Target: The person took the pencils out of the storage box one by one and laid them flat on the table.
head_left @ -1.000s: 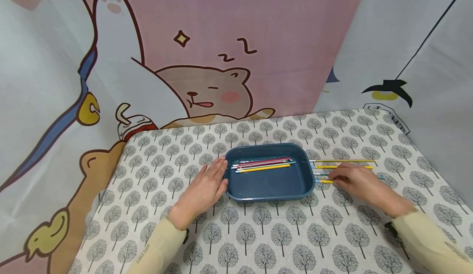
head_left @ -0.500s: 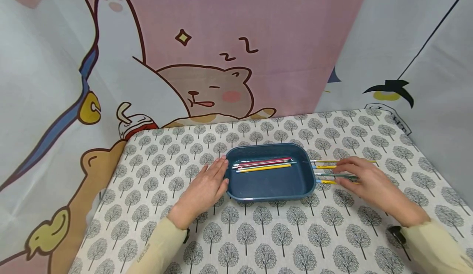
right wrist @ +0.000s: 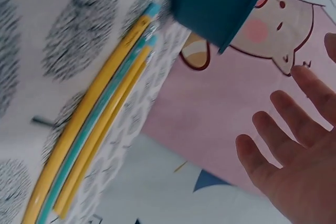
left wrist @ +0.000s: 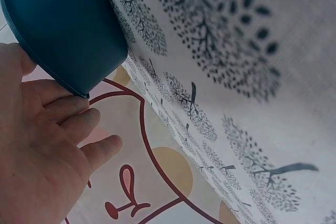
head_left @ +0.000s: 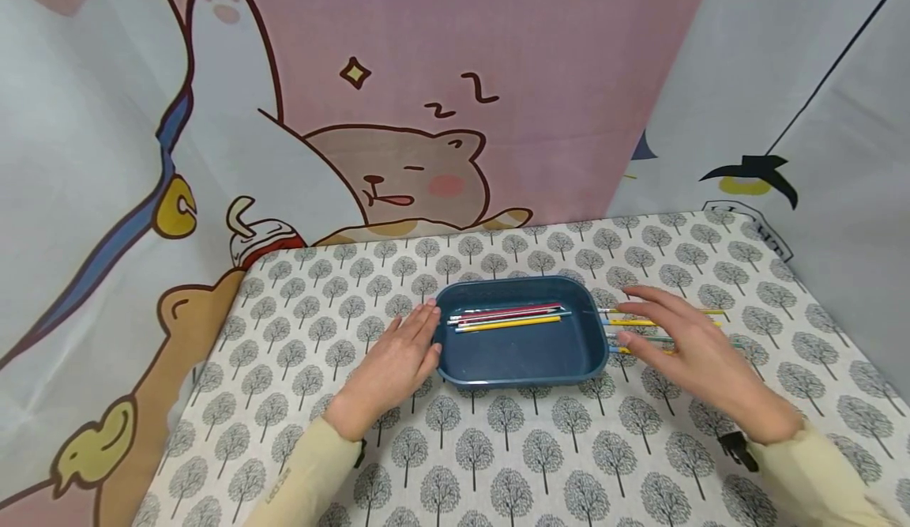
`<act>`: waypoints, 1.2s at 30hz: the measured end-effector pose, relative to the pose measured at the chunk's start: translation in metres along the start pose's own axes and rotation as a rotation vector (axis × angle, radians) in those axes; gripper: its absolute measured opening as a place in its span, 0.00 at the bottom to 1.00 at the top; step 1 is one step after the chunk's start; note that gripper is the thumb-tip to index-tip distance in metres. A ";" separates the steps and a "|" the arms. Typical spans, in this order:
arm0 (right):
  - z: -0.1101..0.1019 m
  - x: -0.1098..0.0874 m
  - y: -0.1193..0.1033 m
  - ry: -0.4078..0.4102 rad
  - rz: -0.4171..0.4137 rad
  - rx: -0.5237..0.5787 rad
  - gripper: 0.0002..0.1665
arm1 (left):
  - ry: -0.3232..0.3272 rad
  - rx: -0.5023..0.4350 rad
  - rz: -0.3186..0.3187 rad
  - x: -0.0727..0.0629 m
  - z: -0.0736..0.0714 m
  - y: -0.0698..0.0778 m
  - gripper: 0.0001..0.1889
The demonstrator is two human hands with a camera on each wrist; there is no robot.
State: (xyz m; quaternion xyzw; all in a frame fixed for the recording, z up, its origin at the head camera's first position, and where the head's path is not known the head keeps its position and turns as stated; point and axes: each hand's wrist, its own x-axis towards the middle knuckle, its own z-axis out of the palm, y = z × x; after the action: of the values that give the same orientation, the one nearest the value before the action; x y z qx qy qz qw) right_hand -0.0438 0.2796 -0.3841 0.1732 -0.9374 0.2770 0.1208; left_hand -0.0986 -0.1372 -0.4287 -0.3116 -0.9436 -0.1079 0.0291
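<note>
A dark blue rectangular plastic tray (head_left: 519, 361) stands on the cloth. Inside it, toward the back, lies a small bunch of pencils (head_left: 508, 325) in red, teal and yellow. My left hand (head_left: 394, 359) touches the tray's left end with fingers extended; the left wrist view shows fingertips at the rim of the tray (left wrist: 68, 30). Beyond the tray's right end lie several yellow and teal pencils (right wrist: 86, 121), side by side and pointing away from it. My right hand (head_left: 700, 361) hovers over them, fingers spread and holding nothing, partly hiding them in the head view.
A white tablecloth (head_left: 498, 464) with grey tree prints covers the table. Behind it hangs a pink cartoon curtain (head_left: 569, 77), with pale fabric (head_left: 839, 156) on the right side.
My right hand was low with fingers bent at the pencils; it has lifted off and spread its fingers, leaving them lying there. The left hand and tray stayed put.
</note>
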 end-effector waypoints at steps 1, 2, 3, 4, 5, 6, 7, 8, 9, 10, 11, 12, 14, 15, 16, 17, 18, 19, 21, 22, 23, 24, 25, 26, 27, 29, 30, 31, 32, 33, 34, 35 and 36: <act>0.001 0.002 -0.003 0.002 -0.014 -0.003 0.23 | 0.002 -0.002 0.002 0.000 0.000 0.000 0.31; 0.003 0.003 -0.005 0.004 -0.028 -0.007 0.25 | 0.003 -0.002 0.005 0.000 0.000 0.000 0.31; 0.005 0.005 -0.007 0.009 -0.045 -0.012 0.26 | 0.004 -0.002 0.009 0.000 0.000 -0.001 0.31; 0.007 0.007 -0.009 0.013 -0.062 -0.016 0.28 | 0.004 -0.003 0.012 0.000 0.001 -0.001 0.31; 0.009 0.009 -0.012 0.012 -0.073 -0.017 0.29 | 0.005 -0.004 0.015 0.000 0.000 -0.001 0.31; 0.011 0.011 -0.014 0.005 -0.086 -0.022 0.31 | 0.008 -0.006 0.019 0.000 0.000 -0.001 0.31; 0.014 0.013 -0.016 0.007 -0.100 -0.021 0.32 | 0.009 -0.007 0.021 0.000 0.001 -0.001 0.32; 0.016 0.015 -0.018 0.003 -0.107 -0.018 0.33 | 0.009 -0.009 0.021 0.000 0.000 -0.001 0.32; 0.019 0.018 -0.020 -0.001 -0.119 -0.014 0.34 | 0.010 -0.009 0.022 0.001 0.000 -0.001 0.31; 0.021 0.019 -0.022 -0.007 -0.129 -0.014 0.34 | 0.011 -0.012 0.021 0.001 0.000 -0.001 0.31; 0.024 0.021 -0.024 -0.013 -0.141 -0.010 0.35 | 0.012 -0.014 0.021 0.001 0.000 -0.001 0.31; 0.026 0.023 -0.026 -0.017 -0.155 -0.011 0.35 | 0.015 -0.015 0.021 0.001 0.000 0.000 0.31; 0.032 0.027 -0.030 -0.025 -0.178 -0.007 0.35 | 0.017 -0.020 0.020 0.001 0.000 0.000 0.31; 0.034 0.029 -0.032 -0.031 -0.190 -0.008 0.35 | 0.017 -0.019 0.020 0.001 0.000 0.000 0.31; 0.037 0.031 -0.034 -0.040 -0.195 -0.009 0.35 | 0.019 -0.021 0.020 0.001 0.000 0.000 0.31; 0.040 0.032 -0.036 -0.052 -0.196 -0.010 0.35 | 0.018 -0.021 0.021 0.001 0.000 0.000 0.31; 0.042 0.034 -0.038 -0.066 -0.194 -0.013 0.35 | 0.020 -0.022 0.021 0.001 0.000 0.000 0.31; 0.045 0.036 -0.040 -0.081 -0.189 -0.015 0.36 | 0.021 -0.025 0.022 0.001 0.000 0.000 0.31; 0.050 0.039 -0.044 -0.113 -0.180 -0.022 0.37 | 0.019 -0.023 0.021 0.001 0.000 0.000 0.31; 0.053 0.041 -0.046 -0.127 -0.177 -0.027 0.37 | 0.017 -0.022 0.019 0.001 0.000 0.000 0.31; 0.055 0.043 -0.048 -0.142 -0.176 -0.031 0.38 | 0.016 -0.020 0.019 0.001 0.000 0.000 0.31; 0.058 0.045 -0.049 -0.152 -0.180 -0.036 0.39 | 0.015 -0.017 0.018 0.001 0.000 0.000 0.31; 0.060 0.047 -0.051 -0.163 -0.184 -0.040 0.39 | 0.014 -0.014 0.018 0.001 0.001 -0.001 0.31; 0.062 0.049 -0.053 -0.173 -0.188 -0.045 0.40 | 0.013 -0.010 0.018 0.001 0.001 -0.001 0.31; 0.064 0.051 -0.054 -0.183 -0.194 -0.051 0.41 | 0.013 -0.008 0.018 0.001 0.001 -0.001 0.31; 0.068 0.054 -0.058 -0.197 -0.199 -0.063 0.42 | 0.016 -0.003 0.020 0.001 0.002 -0.001 0.31; 0.070 0.056 -0.059 -0.202 -0.202 -0.068 0.42 | 0.017 -0.002 0.020 0.001 0.002 -0.002 0.31; 0.071 0.057 -0.061 -0.208 -0.203 -0.075 0.42 | 0.018 -0.001 0.020 0.001 0.002 -0.001 0.31; 0.074 0.058 -0.062 -0.212 -0.204 -0.081 0.43 | 0.019 -0.001 0.020 0.001 0.002 -0.001 0.31; 0.075 0.060 -0.064 -0.215 -0.207 -0.086 0.43 | 0.018 -0.001 0.019 0.001 0.003 -0.001 0.31; 0.078 0.061 -0.065 -0.220 -0.207 -0.090 0.43 | 0.017 -0.001 0.017 0.001 0.003 -0.001 0.31; 0.080 0.062 -0.066 -0.224 -0.211 -0.094 0.43 | 0.016 -0.003 0.016 0.001 0.003 -0.001 0.31; 0.082 0.063 -0.067 -0.229 -0.215 -0.097 0.43 | 0.014 -0.003 0.014 0.001 0.003 -0.001 0.31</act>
State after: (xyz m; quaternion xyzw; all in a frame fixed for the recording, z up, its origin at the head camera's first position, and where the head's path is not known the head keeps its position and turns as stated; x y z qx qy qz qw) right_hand -0.0861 0.1645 -0.3991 0.2967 -0.9335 0.1952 0.0504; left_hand -0.1003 -0.1367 -0.4313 -0.3176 -0.9410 -0.1113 0.0362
